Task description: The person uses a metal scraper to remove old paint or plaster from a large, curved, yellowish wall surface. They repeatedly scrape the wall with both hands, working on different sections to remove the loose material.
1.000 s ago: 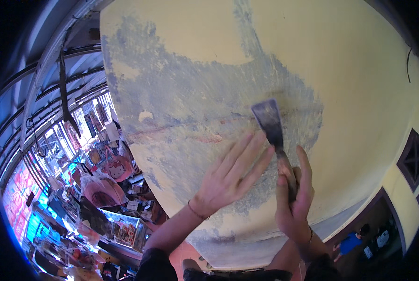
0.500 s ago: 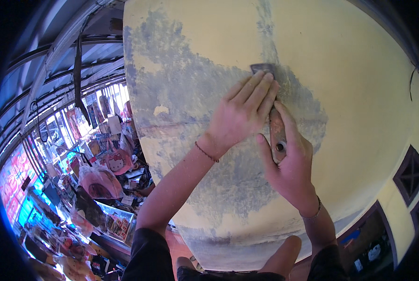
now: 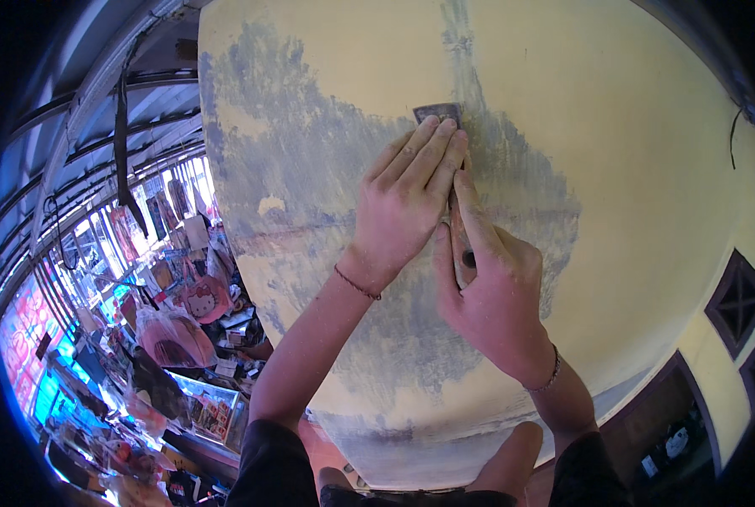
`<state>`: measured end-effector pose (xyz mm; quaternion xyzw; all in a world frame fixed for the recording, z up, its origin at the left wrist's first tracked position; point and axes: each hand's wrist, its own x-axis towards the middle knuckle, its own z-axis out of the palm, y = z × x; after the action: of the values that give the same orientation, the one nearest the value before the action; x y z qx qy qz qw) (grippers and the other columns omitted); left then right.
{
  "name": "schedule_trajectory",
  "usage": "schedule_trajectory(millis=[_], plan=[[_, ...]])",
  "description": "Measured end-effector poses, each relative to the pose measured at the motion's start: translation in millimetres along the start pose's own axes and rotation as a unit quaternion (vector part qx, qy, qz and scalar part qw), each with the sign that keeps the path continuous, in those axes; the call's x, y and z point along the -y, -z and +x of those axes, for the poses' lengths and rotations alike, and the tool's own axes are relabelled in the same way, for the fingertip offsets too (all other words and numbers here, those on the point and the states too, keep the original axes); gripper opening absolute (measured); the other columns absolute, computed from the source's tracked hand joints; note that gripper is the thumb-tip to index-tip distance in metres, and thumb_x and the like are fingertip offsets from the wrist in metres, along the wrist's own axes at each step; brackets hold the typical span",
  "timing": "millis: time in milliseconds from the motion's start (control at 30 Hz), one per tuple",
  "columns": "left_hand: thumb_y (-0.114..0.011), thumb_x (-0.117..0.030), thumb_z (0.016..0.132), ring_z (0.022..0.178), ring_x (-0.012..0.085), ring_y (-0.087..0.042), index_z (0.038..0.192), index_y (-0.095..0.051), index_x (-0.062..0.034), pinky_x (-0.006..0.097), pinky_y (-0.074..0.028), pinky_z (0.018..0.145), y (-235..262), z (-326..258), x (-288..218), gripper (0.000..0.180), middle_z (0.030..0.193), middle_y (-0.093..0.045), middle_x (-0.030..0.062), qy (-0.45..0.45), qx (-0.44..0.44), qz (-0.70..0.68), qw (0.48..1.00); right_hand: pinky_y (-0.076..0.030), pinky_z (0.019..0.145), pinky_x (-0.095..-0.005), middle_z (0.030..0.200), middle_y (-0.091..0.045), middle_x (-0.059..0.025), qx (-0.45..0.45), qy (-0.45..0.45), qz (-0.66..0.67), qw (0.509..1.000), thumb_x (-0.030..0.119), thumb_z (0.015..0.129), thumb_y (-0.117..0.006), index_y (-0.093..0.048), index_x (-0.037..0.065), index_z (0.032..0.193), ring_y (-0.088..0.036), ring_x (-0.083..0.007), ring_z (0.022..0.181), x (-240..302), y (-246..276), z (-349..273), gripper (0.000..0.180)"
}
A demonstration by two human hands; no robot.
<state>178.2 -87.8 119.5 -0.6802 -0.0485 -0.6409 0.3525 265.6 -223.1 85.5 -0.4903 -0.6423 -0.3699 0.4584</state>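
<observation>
A pale yellow wall (image 3: 639, 177) with large, worn grey-blue patches fills the middle of my view. My right hand (image 3: 502, 291) is closed around the handle of a scraper (image 3: 438, 111), its index finger stretched up along the handle. The handle is reddish-brown with a hole near its end, and the wide dark blade points up against the wall. My left hand (image 3: 404, 190) lies flat over the neck and lower blade, fingers together and straight, pressing on it. Its palm and fingers hide much of the blade.
Left of the wall's edge is a crowded stall with hanging bags (image 3: 175, 334), a glass display case (image 3: 213, 410) and many small goods. A dark strap (image 3: 122, 144) hangs from the metal roof frame. At lower right are a dark-framed opening (image 3: 665, 431) and a diamond-patterned vent (image 3: 735, 302).
Both hands and the scraper have shifted left and slightly up across the grey patch. The scraper has tilted a little, and my grip stays the same. The view has also shifted slightly.
</observation>
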Motion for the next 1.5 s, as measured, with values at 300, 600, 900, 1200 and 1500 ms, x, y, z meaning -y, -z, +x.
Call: schedule_trajectory(millis=[300,600,900,1200,1500], plan=[[-0.070,-0.010,0.087,0.121,0.0275,-0.069,0.123,-0.074,-0.0059,0.039,-0.056,0.100,-2,1,0,0.036,0.125,-0.074,0.0102,-0.024,-0.053,-0.015,0.998,-0.049,0.051,-0.0310,0.070,-0.068,-0.0156,-0.047,0.018,0.018,0.999,0.002,0.089,-0.068,-0.058,-0.009,0.138,-0.066,-0.0231,0.052,2,6,4,0.051],[-0.071,-0.012,0.087,0.118,0.0265,-0.071,0.119,-0.076,-0.0068,0.039,-0.056,0.099,-2,1,4,0.032,0.124,-0.075,0.0089,-0.004,-0.044,-0.009,0.999,-0.048,0.050,-0.0316,0.062,-0.061,-0.0123,-0.019,0.001,-0.013,1.000,0.004,0.087,-0.070,-0.060,-0.007,0.137,-0.063,-0.0241,0.049,7,3,7,0.052],[-0.068,-0.009,0.088,0.117,0.0250,-0.071,0.117,-0.074,-0.0025,0.039,-0.055,0.100,2,-1,8,0.031,0.122,-0.075,0.0116,-0.008,-0.057,0.008,0.998,-0.049,0.051,-0.0330,0.062,-0.060,-0.0127,-0.041,0.024,-0.002,0.999,0.004,0.086,-0.071,-0.062,-0.007,0.135,-0.063,-0.0247,0.051,6,3,10,0.050],[-0.072,-0.010,0.088,0.120,0.0280,-0.070,0.117,-0.076,-0.0070,0.040,-0.057,0.101,-7,10,-5,0.030,0.124,-0.074,0.0117,-0.009,-0.042,-0.013,0.999,-0.051,0.056,-0.0374,0.075,-0.064,-0.0130,-0.032,-0.051,-0.046,0.997,0.004,0.091,-0.068,-0.067,0.002,0.132,-0.064,-0.0266,0.058,6,26,5,0.041],[-0.071,-0.006,0.085,0.119,0.0283,-0.070,0.120,-0.073,-0.0045,0.039,-0.060,0.100,-26,23,-21,0.036,0.124,-0.073,0.0117,-0.016,-0.041,-0.022,0.999,-0.057,0.063,-0.0322,0.115,-0.072,-0.0157,-0.107,0.030,-0.094,0.989,-0.001,0.089,-0.067,-0.072,-0.002,0.121,-0.073,-0.0269,0.074,-20,24,14,0.032]])
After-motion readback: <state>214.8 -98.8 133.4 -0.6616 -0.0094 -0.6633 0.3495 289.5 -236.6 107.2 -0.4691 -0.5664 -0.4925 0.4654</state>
